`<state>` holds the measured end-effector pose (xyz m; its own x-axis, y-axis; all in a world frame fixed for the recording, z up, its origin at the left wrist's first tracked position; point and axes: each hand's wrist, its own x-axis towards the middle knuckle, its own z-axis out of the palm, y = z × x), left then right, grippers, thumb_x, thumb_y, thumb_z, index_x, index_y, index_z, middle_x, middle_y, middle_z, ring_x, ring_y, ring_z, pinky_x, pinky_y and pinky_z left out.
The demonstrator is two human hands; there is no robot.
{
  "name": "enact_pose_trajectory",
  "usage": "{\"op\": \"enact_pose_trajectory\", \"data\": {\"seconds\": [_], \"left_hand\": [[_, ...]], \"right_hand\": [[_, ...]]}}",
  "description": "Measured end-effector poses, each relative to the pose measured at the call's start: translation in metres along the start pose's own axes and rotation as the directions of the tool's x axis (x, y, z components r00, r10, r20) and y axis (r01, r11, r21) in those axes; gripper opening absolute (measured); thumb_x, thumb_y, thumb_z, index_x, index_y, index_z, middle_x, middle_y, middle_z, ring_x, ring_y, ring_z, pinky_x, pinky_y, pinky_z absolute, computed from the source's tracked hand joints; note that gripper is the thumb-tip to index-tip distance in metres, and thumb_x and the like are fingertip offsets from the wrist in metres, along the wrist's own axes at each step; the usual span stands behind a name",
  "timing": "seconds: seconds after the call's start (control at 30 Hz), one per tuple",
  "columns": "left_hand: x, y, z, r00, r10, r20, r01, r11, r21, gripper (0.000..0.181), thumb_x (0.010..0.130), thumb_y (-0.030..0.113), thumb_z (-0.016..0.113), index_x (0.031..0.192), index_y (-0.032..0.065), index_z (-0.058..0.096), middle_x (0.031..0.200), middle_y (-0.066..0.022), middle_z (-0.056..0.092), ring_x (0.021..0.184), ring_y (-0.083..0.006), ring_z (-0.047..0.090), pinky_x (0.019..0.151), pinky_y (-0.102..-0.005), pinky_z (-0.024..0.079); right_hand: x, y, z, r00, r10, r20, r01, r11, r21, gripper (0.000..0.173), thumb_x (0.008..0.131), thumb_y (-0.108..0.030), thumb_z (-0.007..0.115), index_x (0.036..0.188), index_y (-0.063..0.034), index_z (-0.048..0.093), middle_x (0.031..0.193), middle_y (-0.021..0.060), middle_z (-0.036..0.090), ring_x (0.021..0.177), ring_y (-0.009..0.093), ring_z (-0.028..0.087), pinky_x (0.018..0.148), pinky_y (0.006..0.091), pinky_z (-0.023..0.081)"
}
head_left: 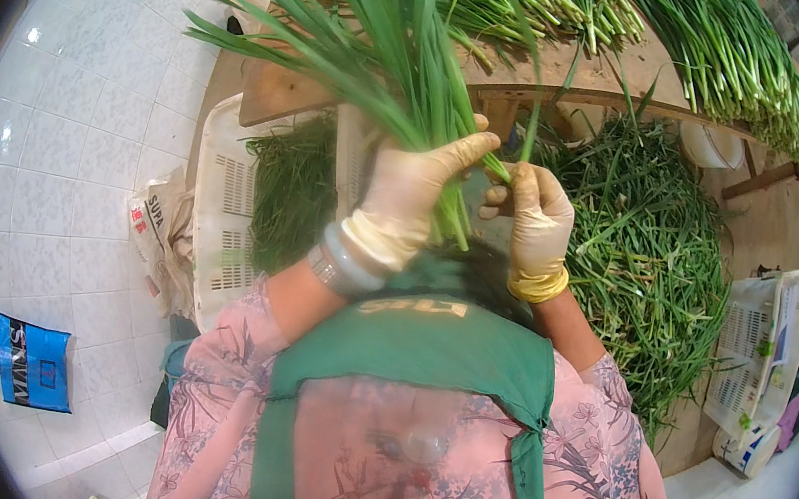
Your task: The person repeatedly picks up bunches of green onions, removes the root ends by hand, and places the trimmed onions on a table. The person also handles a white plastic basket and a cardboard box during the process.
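My left hand (414, 185), in a pale rubber glove, is closed around a bunch of long green garlic chives (418, 82). Their leaves fan up and to the left, and the cut stem ends stick out below the fist. Close on the right, my gloved right hand (541, 206) pinches a thin green leaf (531, 128) between thumb and fingers, at the edge of the bunch. Its fingertips are beside the stems of the bunch. Part of the bunch is blurred.
A wooden table (633, 76) ahead carries heaps of garlic chives (738, 66). Below it on the right lies a big pile of loose leaves (647, 278). White plastic baskets (221, 229) stand left and right (757, 349). A blue bag (35, 363) hangs near the tiled wall (55, 158).
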<state>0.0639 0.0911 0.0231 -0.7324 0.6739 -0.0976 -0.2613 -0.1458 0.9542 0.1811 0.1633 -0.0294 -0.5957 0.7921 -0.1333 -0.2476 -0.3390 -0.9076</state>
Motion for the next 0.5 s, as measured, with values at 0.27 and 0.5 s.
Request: {"op": "enact_pose_trajectory", "data": {"seconds": [0.27, 0.5], "left_hand": [[-0.013, 0.035, -0.018, 0.999, 0.041, -0.026, -0.046, 0.973, -0.226, 0.025, 0.093, 0.007, 0.071, 0.117, 0.0049, 0.066, 0.1, -0.0062, 0.073, 0.09, -0.0146, 0.068, 0.076, -0.0271, 0.053], [-0.019, 0.065, -0.113, 0.983, -0.03, 0.179, 0.134, 0.782, -0.609, 0.021, 0.094, 0.0, 0.061, 0.115, 0.0015, 0.062, 0.113, -0.014, 0.068, 0.109, -0.0289, 0.067, 0.103, -0.05, 0.052]], "right_hand": [[0.005, 0.015, -0.129, 0.967, -0.119, -0.224, 0.009, 0.898, -0.44, 0.032, 0.105, -0.033, 0.053, 0.088, -0.0056, 0.059, 0.081, 0.0053, 0.066, 0.052, 0.006, 0.049, 0.047, 0.0261, 0.049], [0.015, -0.049, -0.085, 0.965, -0.063, 0.254, 0.241, -0.165, -0.956, 0.03, 0.096, -0.029, 0.06, 0.114, -0.0069, 0.067, 0.099, 0.0197, 0.071, 0.086, 0.038, 0.069, 0.077, 0.0484, 0.056]]}}
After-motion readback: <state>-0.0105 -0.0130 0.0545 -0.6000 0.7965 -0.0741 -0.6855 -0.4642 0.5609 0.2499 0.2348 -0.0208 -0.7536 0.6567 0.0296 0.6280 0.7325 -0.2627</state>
